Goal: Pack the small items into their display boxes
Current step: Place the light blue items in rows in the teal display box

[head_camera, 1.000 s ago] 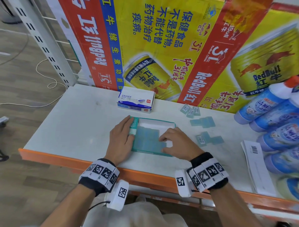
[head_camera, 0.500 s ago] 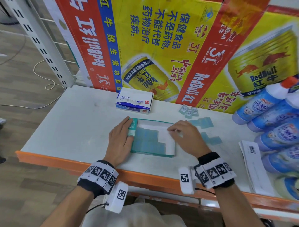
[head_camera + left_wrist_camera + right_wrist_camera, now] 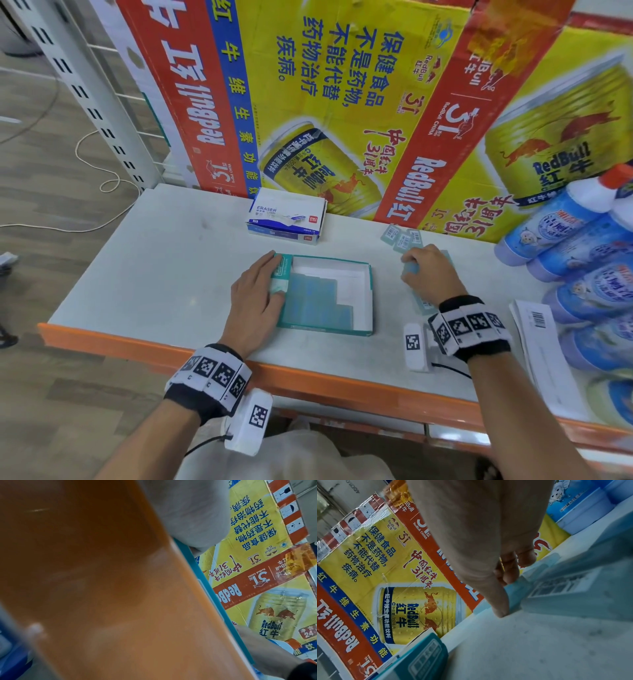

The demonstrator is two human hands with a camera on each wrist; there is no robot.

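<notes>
Head view: left hand (image 3: 258, 294) laid flat on the shelf (image 3: 144, 274), fingers straight and pressed against the left wall of the teal display box (image 3: 356, 330), thumb tip just over the rim. Right hand (image 3: 430, 272) well to the right of the box, palm down, fingers curled over a pale blue packet (image 3: 411, 269) lying on the shelf. Right wrist view: thumb (image 3: 500, 605) and fingertips (image 3: 511, 574) touching that packet's edge; whether actually pinched or only touched, cannot tell. Inside the box, blue packets (image 3: 315, 301) in stepped rows, right part bare white; exact count unclear. Behind the right hand, about three loose packets (image 3: 400, 238). One eraser box (image 3: 286, 217) at the back.
</notes>
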